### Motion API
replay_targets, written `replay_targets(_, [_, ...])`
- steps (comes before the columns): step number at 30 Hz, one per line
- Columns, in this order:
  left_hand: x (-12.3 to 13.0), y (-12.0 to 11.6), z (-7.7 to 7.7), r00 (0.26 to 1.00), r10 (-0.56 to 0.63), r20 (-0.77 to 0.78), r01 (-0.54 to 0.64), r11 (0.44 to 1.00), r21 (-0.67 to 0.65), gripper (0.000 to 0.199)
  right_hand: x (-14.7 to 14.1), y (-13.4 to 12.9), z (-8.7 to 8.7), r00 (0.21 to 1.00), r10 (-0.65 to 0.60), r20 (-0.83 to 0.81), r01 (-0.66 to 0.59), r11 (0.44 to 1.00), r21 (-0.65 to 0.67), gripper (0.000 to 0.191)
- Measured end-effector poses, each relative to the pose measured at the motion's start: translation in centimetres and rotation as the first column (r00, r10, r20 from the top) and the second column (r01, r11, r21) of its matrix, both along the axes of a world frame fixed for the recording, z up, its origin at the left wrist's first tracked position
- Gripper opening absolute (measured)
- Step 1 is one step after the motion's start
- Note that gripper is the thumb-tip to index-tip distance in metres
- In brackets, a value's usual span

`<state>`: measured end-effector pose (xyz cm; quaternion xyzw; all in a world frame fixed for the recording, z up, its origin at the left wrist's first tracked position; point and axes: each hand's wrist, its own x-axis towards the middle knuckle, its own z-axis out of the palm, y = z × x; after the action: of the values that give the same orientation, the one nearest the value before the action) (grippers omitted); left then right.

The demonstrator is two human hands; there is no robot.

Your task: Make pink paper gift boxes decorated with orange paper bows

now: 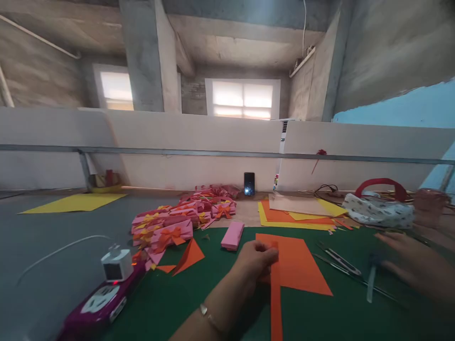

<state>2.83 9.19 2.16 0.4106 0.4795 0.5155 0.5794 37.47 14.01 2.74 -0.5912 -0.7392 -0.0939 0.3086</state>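
An orange paper strip (276, 303) is pinched in my left hand (254, 260), between thumb and fingers, and hangs down toward the near edge. Behind and right of it lies an orange paper sheet (302, 265) on the green mat (227, 303). My right hand (412, 260) is at the far right, smeared by motion, so its fingers do not show clearly. Close to it is a blurred, pale, narrow tool (371, 283); whether the hand touches it I cannot tell. Left of that lie a cutter knife (343, 262) and a thin metal tool (334, 266).
A folded pink paper packet (232, 236) lies ahead of my left hand. Pink packets with orange bows (174, 227) are heaped to the left. Farther left sits a purple power strip (103, 298) with a white charger (116, 265). A phone (249, 183) stands at the back.
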Motion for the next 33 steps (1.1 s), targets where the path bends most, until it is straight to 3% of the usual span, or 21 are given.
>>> replay_targets(2, [0.2, -0.1, 0.1, 0.998, 0.015, 0.058, -0.017, 1.0, 0.025, 0.028, -5.4, -2.1, 1.0, 0.959, 0.187, -0.215, -0.234, 0.947, -0.219, 0.038])
replay_targets(3, [0.3, -0.2, 0.2, 0.996, 0.026, 0.087, -0.03, 0.998, 0.049, 0.03, -8.7, -3.3, 1.4, 0.903, 0.239, -0.356, -0.363, 0.868, -0.339, 0.039])
replay_targets(5, [0.4, -0.1, 0.4, 0.99, 0.046, 0.132, -0.06, 0.993, 0.106, 0.034, -15.0, -5.0, 2.3, 0.769, 0.234, -0.594, -0.596, 0.598, -0.536, 0.037])
replay_targets(6, [0.3, 0.0, 0.6, 0.988, 0.053, 0.147, -0.074, 0.988, 0.138, 0.037, -17.7, -5.4, 2.7, 0.716, 0.2, -0.669, -0.662, 0.497, -0.56, 0.036])
replay_targets(8, [-0.4, 0.3, 1.1, 0.984, 0.076, 0.16, -0.11, 0.971, 0.211, 0.042, -21.3, -5.1, 3.4, 0.614, 0.14, -0.776, -0.751, 0.406, -0.521, 0.03])
replay_targets(10, [-1.7, 0.7, 1.9, 0.987, 0.146, 0.071, -0.161, 0.942, 0.296, 0.043, -22.9, -3.6, 3.9, 0.522, 0.144, -0.84, -0.802, 0.419, -0.426, 0.025])
replay_targets(12, [-3.5, 1.1, 2.6, 0.935, 0.286, -0.208, -0.192, 0.905, 0.379, 0.042, -23.0, -1.6, 4.1, 0.424, 0.14, -0.895, -0.826, 0.465, -0.319, 0.021])
replay_targets(13, [-4.5, 1.3, 2.9, 0.81, 0.379, -0.448, -0.204, 0.898, 0.39, 0.043, -22.8, -0.5, 4.0, 0.382, 0.123, -0.916, -0.824, 0.494, -0.277, 0.019])
replay_targets(15, [-6.1, 1.8, 2.8, 0.668, 0.461, -0.584, -0.269, 0.881, 0.388, 0.039, -22.0, 1.4, 3.5, 0.327, 0.074, -0.942, -0.801, 0.55, -0.235, 0.016])
replay_targets(18, [-7.2, 2.7, 1.5, 0.506, 0.475, -0.72, -0.315, 0.879, 0.358, 0.051, -20.7, 3.3, 2.5, 0.293, 0.001, -0.956, -0.773, 0.589, -0.236, 0.015])
replay_targets(21, [-6.9, 3.3, 0.0, 0.444, 0.401, -0.801, -0.3, 0.909, 0.289, 0.067, -20.0, 3.9, 1.9, 0.265, -0.033, -0.964, -0.773, 0.59, -0.233, 0.014])
replay_targets(23, [-6.5, 3.3, -0.2, 0.454, 0.355, -0.817, -0.281, 0.927, 0.247, 0.071, -20.0, 3.7, 2.0, 0.246, -0.028, -0.969, -0.786, 0.579, -0.216, 0.014])
replay_targets(25, [-6.2, 2.8, 0.4, 0.511, 0.316, -0.799, -0.248, 0.945, 0.215, 0.068, -20.1, 3.5, 2.2, 0.23, -0.013, -0.973, -0.799, 0.569, -0.196, 0.015])
replay_targets(27, [-5.8, 2.0, 1.4, 0.609, 0.248, -0.753, -0.175, 0.968, 0.178, 0.059, -20.2, 3.3, 2.4, 0.217, 0.007, -0.976, -0.803, 0.57, -0.174, 0.016])
replay_targets(29, [-5.5, 1.2, 2.2, 0.761, 0.117, -0.639, -0.043, 0.991, 0.129, 0.054, -20.2, 3.3, 2.6, 0.206, 0.031, -0.978, -0.8, 0.581, -0.15, 0.016])
replay_targets(31, [-5.1, 0.6, 2.6, 0.945, -0.104, -0.311, 0.133, 0.989, 0.071, 0.053, -20.1, 3.4, 2.8, 0.202, 0.063, -0.977, -0.793, 0.596, -0.125, 0.016])
replay_targets(33, [-4.8, 0.3, 2.5, 0.956, -0.284, 0.074, 0.281, 0.959, 0.037, 0.044, -20.0, 3.4, 3.0, 0.206, 0.108, -0.973, -0.794, 0.599, -0.102, 0.016])
